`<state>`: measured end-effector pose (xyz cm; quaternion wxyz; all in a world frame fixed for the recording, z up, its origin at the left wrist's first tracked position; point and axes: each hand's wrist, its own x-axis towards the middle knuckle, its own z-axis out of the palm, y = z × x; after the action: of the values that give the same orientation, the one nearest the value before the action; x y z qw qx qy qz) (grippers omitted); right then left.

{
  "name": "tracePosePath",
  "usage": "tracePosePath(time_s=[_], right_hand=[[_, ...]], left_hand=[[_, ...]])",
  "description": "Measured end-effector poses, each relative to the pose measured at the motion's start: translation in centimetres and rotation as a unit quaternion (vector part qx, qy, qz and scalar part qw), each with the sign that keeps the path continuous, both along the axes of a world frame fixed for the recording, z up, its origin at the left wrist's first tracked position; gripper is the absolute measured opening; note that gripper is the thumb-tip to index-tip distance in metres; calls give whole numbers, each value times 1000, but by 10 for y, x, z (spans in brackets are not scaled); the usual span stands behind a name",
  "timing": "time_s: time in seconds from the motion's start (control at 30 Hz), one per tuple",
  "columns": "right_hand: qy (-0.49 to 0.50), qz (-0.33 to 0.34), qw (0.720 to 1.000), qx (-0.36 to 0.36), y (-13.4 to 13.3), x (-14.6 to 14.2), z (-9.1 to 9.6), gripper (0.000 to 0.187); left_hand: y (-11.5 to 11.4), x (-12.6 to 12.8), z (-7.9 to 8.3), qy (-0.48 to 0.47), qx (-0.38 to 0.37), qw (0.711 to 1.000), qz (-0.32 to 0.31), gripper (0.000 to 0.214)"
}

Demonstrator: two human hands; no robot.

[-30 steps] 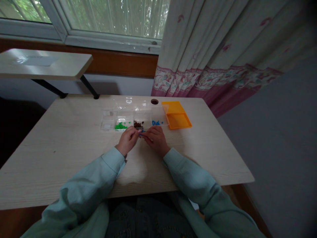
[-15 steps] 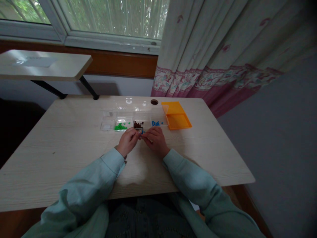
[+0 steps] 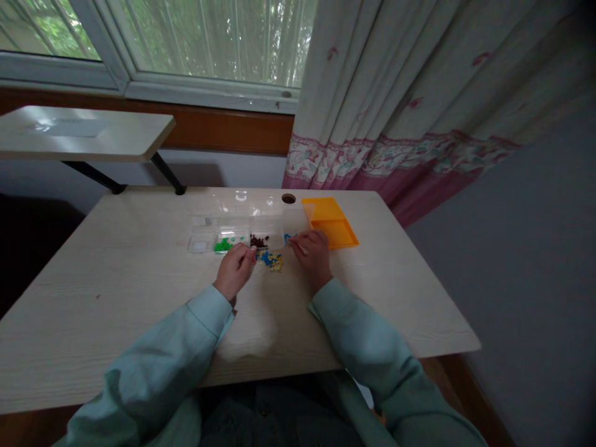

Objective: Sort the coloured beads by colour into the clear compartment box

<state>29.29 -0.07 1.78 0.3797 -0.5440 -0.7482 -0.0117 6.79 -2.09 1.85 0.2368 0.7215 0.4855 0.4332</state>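
Note:
A clear compartment box point(image 3: 207, 234) lies on the light wooden table point(image 3: 116, 292), with green beads point(image 3: 223, 244), dark brown beads point(image 3: 259, 239) and blue beads point(image 3: 288, 238) in separate cells. A small blue and yellow bead piece point(image 3: 271, 260) rests on the table between my hands. My left hand point(image 3: 236, 272) is curled, fingertips pinched beside that piece. My right hand point(image 3: 313, 256) reaches toward the blue beads, fingers pinched on a thin light stick-like thing.
An orange lid or tray point(image 3: 331, 222) lies open right of the clear box. A round cable hole point(image 3: 288, 198) is at the table's back edge. A raised shelf point(image 3: 79, 127) stands at back left, a curtain point(image 3: 400, 93) at back right.
My right hand has moved away from the left, to the right and back toward the blue beads, uncovering the blue and yellow bead piece. The left hand stayed in place.

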Motion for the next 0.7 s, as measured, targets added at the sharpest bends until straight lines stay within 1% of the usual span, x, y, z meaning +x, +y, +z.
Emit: tracePosePath(time_s=[0.1, 0.17, 0.27, 0.43, 0.53, 0.63, 0.7], right_hand=[[-15, -66, 998, -12, 10, 14, -3, 21], [-28, -75, 997, -21, 14, 18, -6, 21], [-36, -65, 997, -21, 14, 18, -8, 22], [-17, -52, 998, -11, 13, 15, -10, 22], [-9, -48, 999, -11, 13, 15, -8, 22], [-11, -48, 999, -9, 13, 15, -6, 22], [-16, -49, 999, -12, 12, 14, -6, 21]], left_hand=[[0, 1, -2, 8, 0, 1000, -3, 36], [0, 1, -2, 16, -1, 1000, -7, 36], [0, 1, -4, 23, 0, 1000, -8, 36], [1, -1, -7, 38, 6, 999, -7, 32], [2, -2, -8, 76, 22, 997, -1, 27], [0, -1, -7, 137, 56, 989, -30, 18], [-2, 0, -6, 175, 70, 981, -55, 17]])
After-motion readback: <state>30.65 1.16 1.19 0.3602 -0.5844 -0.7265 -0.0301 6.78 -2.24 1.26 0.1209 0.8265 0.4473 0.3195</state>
